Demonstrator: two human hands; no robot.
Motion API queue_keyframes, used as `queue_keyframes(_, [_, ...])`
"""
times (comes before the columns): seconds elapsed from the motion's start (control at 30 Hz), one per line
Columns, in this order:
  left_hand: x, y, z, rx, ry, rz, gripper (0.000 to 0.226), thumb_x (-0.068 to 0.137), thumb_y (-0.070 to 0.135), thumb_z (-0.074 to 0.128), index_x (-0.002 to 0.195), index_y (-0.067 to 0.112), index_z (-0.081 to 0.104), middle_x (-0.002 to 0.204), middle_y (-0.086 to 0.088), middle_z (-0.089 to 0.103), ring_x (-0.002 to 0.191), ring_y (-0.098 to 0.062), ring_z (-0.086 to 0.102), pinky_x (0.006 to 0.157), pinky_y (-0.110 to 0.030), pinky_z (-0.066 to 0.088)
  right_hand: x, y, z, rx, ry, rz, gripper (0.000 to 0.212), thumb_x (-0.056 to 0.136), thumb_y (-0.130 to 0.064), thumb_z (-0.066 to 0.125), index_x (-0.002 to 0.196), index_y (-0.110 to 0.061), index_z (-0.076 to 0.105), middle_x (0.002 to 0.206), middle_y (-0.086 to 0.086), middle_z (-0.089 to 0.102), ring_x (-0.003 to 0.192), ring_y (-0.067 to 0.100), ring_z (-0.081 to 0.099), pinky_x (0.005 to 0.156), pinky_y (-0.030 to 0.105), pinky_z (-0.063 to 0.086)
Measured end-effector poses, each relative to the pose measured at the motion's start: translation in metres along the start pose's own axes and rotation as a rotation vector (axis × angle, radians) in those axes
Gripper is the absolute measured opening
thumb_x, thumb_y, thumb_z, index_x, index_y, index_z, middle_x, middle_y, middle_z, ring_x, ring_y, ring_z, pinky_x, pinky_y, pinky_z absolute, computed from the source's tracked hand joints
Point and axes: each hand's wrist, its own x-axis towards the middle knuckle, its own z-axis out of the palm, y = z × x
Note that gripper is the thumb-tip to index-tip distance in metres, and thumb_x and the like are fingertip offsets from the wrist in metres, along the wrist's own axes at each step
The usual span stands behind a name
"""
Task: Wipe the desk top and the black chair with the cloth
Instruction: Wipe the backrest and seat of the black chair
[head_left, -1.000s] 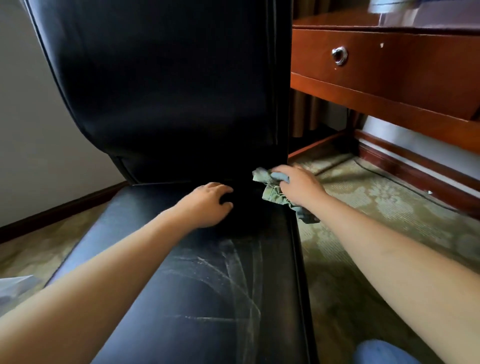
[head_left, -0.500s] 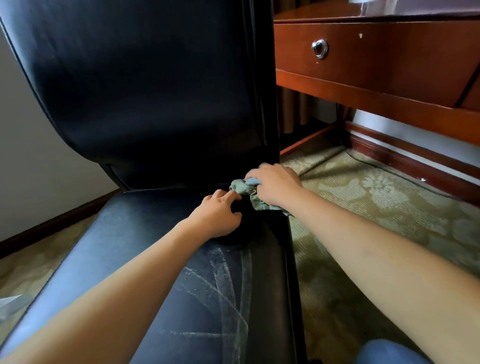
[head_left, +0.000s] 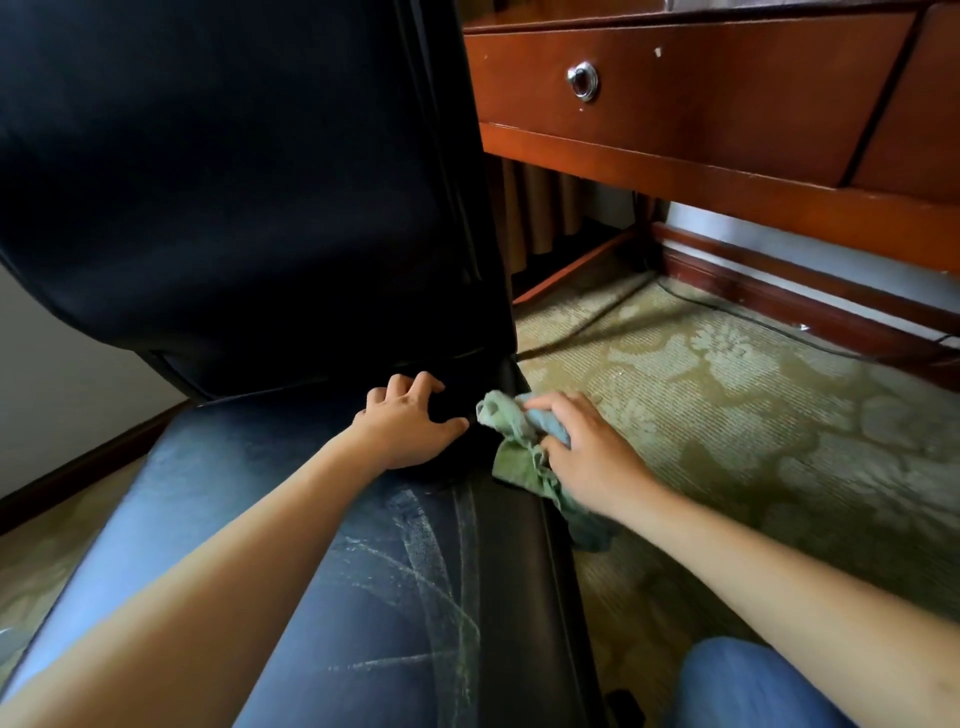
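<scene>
I'm down low beside the black leather chair (head_left: 249, 467), working the back corner of its seat where it meets the backrest. My right hand (head_left: 587, 457) pinches the crumpled green cloth (head_left: 511, 436) between curled fingers and thumb, bunched at the seat's right rear edge with a loose tail hanging off the side toward the patterned green carpet (head_left: 727, 415). My left hand (head_left: 402, 426) rests on the seat just beside the cloth, palm down, fingers spread and slightly curled at the crease, holding nothing; it looks like I'm bracing there.

How far along? Pale streaks criss-cross the near part of the seat, so I'd judge this surface is only partly wiped, or the smears need another pass. The tall backrest shows no marks I can read either way. The reddish-brown wooden desk (head_left: 701, 171), with its drawer and round metal pull (head_left: 583, 80), stands to the right; I see only a sliver of its top from down here, so I can't tell whether it's done.

Both forearms reach forward, nearly parallel, wrists low, the right one angled outward over the seat's edge.
</scene>
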Motion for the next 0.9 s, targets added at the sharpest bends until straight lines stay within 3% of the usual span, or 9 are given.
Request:
queue_keyframes(0.07, [-0.001, 0.002, 0.001, 0.002, -0.012, -0.004, 0.070, 0.089, 0.067, 0.055, 0.147, 0.036, 0.031, 0.151, -0.004, 0.031, 0.142, -0.036, 0.025, 0.117, -0.046, 0.029, -0.010, -0.002, -0.001, -0.002, -0.003, -0.001, 0.036, 0.103, -0.017, 0.047, 0.132, -0.038, 0.049, 0.123, -0.016, 0.041, 0.101, 0.008, 0.051, 0.072, 0.020, 0.040])
queue_keyframes(0.2, [-0.001, 0.005, -0.004, 0.011, -0.058, -0.004, 0.070, 0.091, 0.064, 0.056, 0.149, 0.036, 0.029, 0.151, -0.005, 0.029, 0.141, -0.035, 0.026, 0.114, -0.044, 0.030, 0.044, -0.005, -0.005, -0.050, 0.053, -0.014, 0.042, 0.101, -0.014, 0.044, 0.135, -0.038, 0.050, 0.131, -0.009, 0.044, 0.110, 0.017, 0.051, 0.085, 0.034, 0.047])
queue_keyframes(0.33, [0.003, 0.006, -0.008, 0.016, -0.107, -0.023, 0.072, 0.094, 0.063, 0.053, 0.154, 0.036, 0.023, 0.156, -0.004, 0.025, 0.145, -0.033, 0.023, 0.114, -0.043, 0.028, 0.105, -0.005, -0.003, 0.054, 0.051, 0.148, 0.047, 0.102, -0.015, 0.040, 0.145, -0.032, 0.044, 0.142, 0.003, 0.047, 0.097, 0.025, 0.057, 0.065, 0.032, 0.046])
queue_keyframes(0.5, [0.006, 0.003, -0.006, 0.020, -0.090, -0.055, 0.074, 0.094, 0.064, 0.052, 0.155, 0.035, 0.022, 0.157, -0.006, 0.024, 0.146, -0.034, 0.021, 0.115, -0.044, 0.027, 0.063, -0.011, 0.004, 0.035, 0.060, 0.085, 0.041, 0.101, -0.017, 0.040, 0.136, -0.037, 0.046, 0.133, -0.004, 0.043, 0.085, 0.018, 0.054, 0.062, 0.029, 0.039])
queue_keyframes(0.63, [0.008, 0.007, -0.008, 0.039, -0.090, -0.058, 0.076, 0.094, 0.063, 0.053, 0.155, 0.032, 0.021, 0.157, -0.007, 0.023, 0.145, -0.036, 0.022, 0.115, -0.044, 0.028, -0.011, -0.010, 0.005, 0.038, 0.016, 0.014, 0.040, 0.098, -0.013, 0.046, 0.124, -0.043, 0.050, 0.118, -0.012, 0.040, 0.106, 0.016, 0.050, 0.082, 0.032, 0.044])
queue_keyframes(0.73, [0.011, 0.009, -0.009, 0.053, -0.116, -0.057, 0.076, 0.093, 0.062, 0.055, 0.154, 0.032, 0.022, 0.156, -0.007, 0.024, 0.144, -0.035, 0.025, 0.112, -0.044, 0.030, -0.048, -0.010, 0.004, 0.090, -0.022, -0.010, 0.041, 0.099, -0.011, 0.048, 0.123, -0.043, 0.051, 0.118, -0.015, 0.041, 0.112, 0.010, 0.045, 0.090, 0.028, 0.039])
queue_keyframes(0.9, [0.016, 0.006, -0.010, 0.070, -0.132, -0.047, 0.076, 0.092, 0.064, 0.056, 0.153, 0.032, 0.024, 0.153, -0.008, 0.027, 0.140, -0.034, 0.031, 0.110, -0.041, 0.032, 0.028, -0.007, 0.003, 0.055, 0.064, 0.059, 0.046, 0.099, -0.011, 0.044, 0.138, -0.035, 0.049, 0.133, -0.004, 0.041, 0.116, 0.021, 0.047, 0.088, 0.031, 0.038])
